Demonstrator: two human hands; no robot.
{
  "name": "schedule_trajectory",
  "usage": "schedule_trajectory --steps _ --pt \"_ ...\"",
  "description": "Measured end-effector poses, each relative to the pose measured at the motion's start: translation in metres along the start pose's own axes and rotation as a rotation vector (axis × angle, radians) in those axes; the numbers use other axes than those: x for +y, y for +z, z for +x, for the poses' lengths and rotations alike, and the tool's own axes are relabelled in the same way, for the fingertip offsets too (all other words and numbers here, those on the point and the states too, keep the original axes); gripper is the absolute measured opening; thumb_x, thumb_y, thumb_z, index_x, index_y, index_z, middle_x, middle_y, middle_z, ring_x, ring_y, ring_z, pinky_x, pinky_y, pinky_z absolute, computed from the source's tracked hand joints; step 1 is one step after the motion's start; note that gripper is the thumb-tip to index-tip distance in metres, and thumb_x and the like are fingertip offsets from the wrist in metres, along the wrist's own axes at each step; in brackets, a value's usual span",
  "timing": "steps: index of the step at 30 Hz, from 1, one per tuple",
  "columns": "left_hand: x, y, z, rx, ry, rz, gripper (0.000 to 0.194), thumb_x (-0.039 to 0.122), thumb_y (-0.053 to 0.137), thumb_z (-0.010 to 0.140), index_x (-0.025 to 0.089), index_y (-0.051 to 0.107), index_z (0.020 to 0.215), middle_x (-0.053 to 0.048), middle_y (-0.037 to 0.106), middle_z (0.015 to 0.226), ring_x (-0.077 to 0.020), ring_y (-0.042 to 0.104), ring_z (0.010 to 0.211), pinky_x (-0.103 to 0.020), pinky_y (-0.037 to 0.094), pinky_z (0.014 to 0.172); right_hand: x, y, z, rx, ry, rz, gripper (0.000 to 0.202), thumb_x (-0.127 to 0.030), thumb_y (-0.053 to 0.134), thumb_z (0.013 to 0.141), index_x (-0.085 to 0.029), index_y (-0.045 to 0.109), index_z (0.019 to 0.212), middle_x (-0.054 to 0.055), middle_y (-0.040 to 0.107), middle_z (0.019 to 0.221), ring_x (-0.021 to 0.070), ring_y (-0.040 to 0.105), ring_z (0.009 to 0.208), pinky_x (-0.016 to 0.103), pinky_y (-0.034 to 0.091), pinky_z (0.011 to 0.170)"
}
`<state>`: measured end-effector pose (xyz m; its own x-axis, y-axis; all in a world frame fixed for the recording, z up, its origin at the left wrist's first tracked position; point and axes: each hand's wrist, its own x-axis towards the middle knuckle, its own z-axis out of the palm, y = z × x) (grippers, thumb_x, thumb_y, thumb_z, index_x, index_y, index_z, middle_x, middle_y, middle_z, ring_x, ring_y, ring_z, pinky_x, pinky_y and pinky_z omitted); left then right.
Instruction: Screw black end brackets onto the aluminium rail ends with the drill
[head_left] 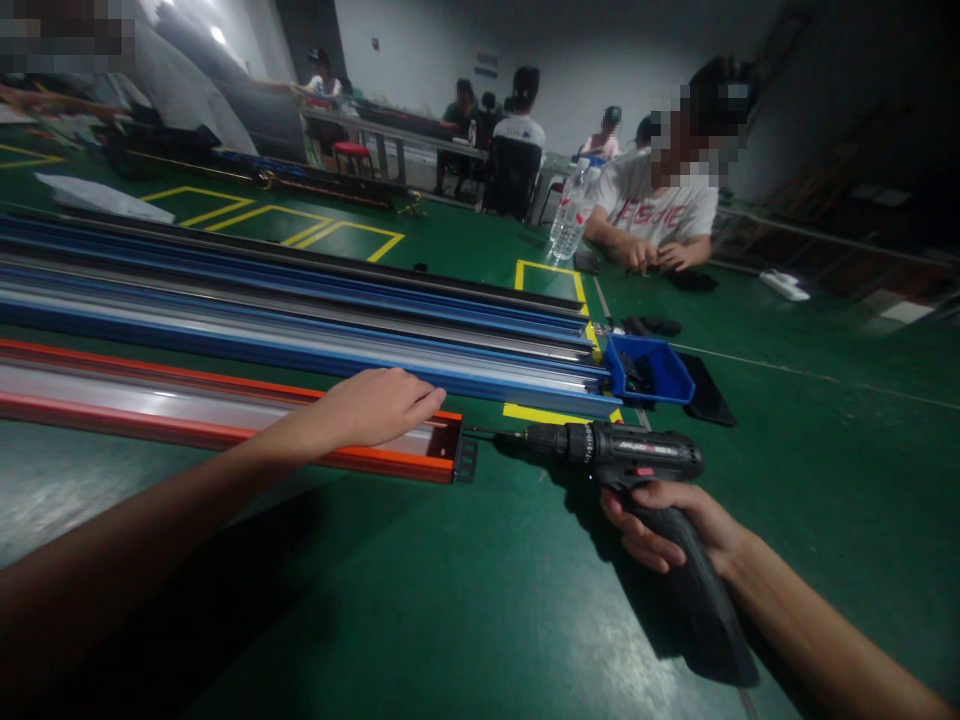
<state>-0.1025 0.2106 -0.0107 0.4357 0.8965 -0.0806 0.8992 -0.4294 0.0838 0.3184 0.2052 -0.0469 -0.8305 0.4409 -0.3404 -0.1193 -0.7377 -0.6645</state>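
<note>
My right hand [667, 525] is wrapped round the grip of a black cordless drill [645, 455]. The drill's long bit points left and its tip meets the black end cap [465, 462] on an orange-red channel profile [397, 462]. Across the right part of this profile lies my left hand [382, 405], palm down, with its fingers toward the end cap; most of those fingers are hidden from view, and I cannot make out anything held under them.
Long blue profiles [450, 370] lie behind the orange one. Beyond their right ends sits a blue bin [679, 375] with dark parts. Water bottles [571, 215] stand farther back, near a seated person [656, 205]. Other people are in the background.
</note>
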Motion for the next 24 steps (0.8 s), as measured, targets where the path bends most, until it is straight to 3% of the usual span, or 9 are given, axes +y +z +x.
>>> schedule_trajectory --steps 24 --pt "-0.0009 0.0015 0.0009 0.003 -0.001 0.025 0.062 0.049 0.016 0.107 0.020 0.070 0.097 -0.009 0.073 0.087 -0.0243 0.066 0.075 -0.032 0.035 0.061 -0.0010 -0.0020 0.0005 -0.028 -0.005 -0.004 0.027 -0.028 0.062 0.096 -0.005 0.072 0.107 0.004 0.066 0.078 0.0035 0.048 0.044 0.020 0.053 0.053"
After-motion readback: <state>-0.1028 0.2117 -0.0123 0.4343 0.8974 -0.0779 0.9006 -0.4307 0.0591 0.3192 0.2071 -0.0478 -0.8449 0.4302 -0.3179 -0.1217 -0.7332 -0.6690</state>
